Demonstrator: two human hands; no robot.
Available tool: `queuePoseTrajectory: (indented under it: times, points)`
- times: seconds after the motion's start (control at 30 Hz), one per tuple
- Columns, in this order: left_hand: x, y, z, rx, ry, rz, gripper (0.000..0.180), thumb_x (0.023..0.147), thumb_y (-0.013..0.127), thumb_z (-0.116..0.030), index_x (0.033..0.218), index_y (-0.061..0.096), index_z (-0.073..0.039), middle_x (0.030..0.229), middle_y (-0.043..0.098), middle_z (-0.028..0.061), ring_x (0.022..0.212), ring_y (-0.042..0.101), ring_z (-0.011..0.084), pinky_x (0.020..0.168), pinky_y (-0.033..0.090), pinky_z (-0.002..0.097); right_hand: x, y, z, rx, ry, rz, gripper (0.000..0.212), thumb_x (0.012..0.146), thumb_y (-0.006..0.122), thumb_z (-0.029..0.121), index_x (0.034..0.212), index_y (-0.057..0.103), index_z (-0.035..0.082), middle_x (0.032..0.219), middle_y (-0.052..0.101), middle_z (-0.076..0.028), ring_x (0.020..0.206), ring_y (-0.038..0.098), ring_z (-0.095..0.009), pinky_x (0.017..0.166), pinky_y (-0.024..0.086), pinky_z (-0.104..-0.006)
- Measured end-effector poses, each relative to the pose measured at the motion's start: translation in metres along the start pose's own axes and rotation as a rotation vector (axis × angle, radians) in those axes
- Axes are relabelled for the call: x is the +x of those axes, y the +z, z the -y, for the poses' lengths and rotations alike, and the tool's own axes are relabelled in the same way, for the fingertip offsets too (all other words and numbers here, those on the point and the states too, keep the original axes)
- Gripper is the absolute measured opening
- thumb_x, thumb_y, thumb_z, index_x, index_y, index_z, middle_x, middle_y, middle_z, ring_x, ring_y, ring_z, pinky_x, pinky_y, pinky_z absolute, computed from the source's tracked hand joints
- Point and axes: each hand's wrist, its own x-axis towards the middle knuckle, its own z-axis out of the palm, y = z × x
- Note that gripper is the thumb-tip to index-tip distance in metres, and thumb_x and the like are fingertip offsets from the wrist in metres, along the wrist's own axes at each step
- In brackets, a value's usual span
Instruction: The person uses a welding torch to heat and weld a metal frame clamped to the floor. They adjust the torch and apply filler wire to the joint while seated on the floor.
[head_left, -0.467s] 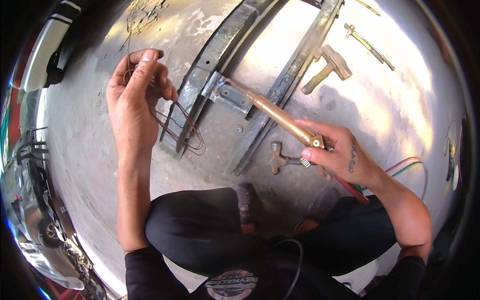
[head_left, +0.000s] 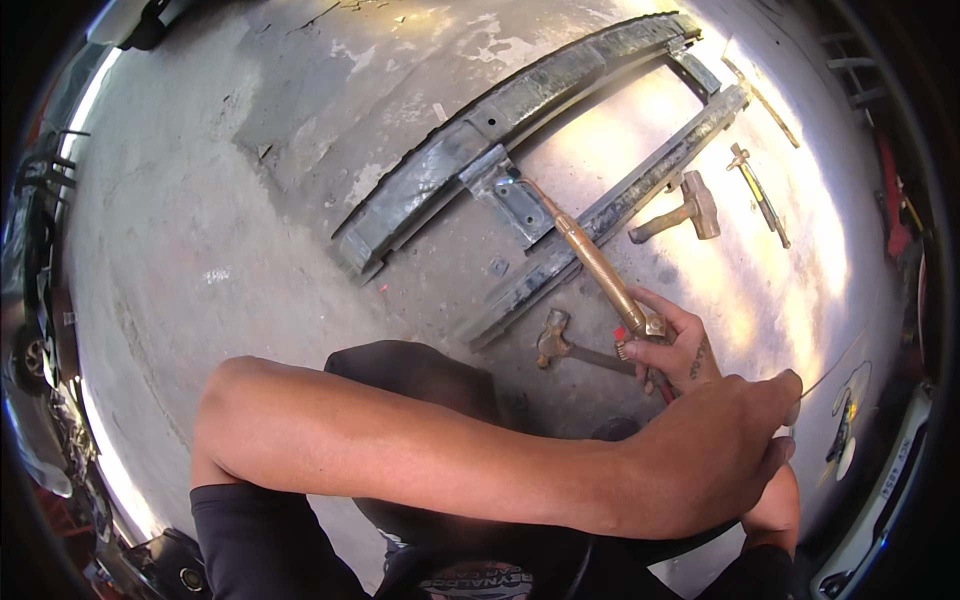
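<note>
My right hand (head_left: 686,345) is wrapped round the handle of a brass gas torch (head_left: 598,268). The torch's bent copper tip points at a flat bracket (head_left: 518,203) on a dark curved metal beam (head_left: 430,185); a tiny blue glow shows by the tip. My left arm reaches across in front of my body. Over my right forearm is my left hand (head_left: 735,435), its fingers closed in a pinch. A thin wire (head_left: 826,374) sticks out from its fingertips; the rest of the wire is hidden.
Beside the bracket lies a straight, rusty metal rail (head_left: 615,212). A claw-like hammer (head_left: 556,343) lies near my feet, partly behind the torch hand. A sledgehammer (head_left: 705,205), another hammer (head_left: 762,200) and a thin rod (head_left: 770,108) rest on the concrete at right.
My left hand has swung from the left across to the right, over my right forearm, carrying the wire. The view has shifted; the torch stays in my right hand, its tip still at the bracket.
</note>
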Motion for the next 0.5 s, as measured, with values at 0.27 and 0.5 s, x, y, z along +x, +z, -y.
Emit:
queuePoseTrajectory:
  times: [0.27, 0.5]
  points:
    - [0.024, -0.024, 0.003, 0.252, 0.308, 0.126, 0.058, 0.067, 0.090, -0.020, 0.102, 0.054, 0.009, 0.071, 0.064, 0.0197, 0.072, 0.068, 0.0417, 0.067, 0.054, 0.0456, 0.002, 0.013, 0.002, 0.038, 0.069, -0.069, 0.073, 0.088, 0.073, 0.001, 0.153, 0.042, 0.002, 0.094, 0.071, -0.009, 0.062, 0.068, -0.014, 0.048, 0.052, -0.0262]
    - [0.039, -0.047, -0.005, 0.245, 0.355, 0.255, 0.067, 0.050, 0.096, -0.020, 0.098, 0.059, 0.009, 0.076, 0.069, 0.0203, 0.073, 0.071, 0.0390, 0.068, 0.058, 0.0419, 0.017, 0.031, -0.036, -0.127, -0.110, -0.087, 0.072, 0.089, 0.077, 0.003, 0.152, 0.043, 0.002, 0.099, 0.073, -0.008, 0.073, 0.067, -0.011, 0.056, 0.053, -0.0235]
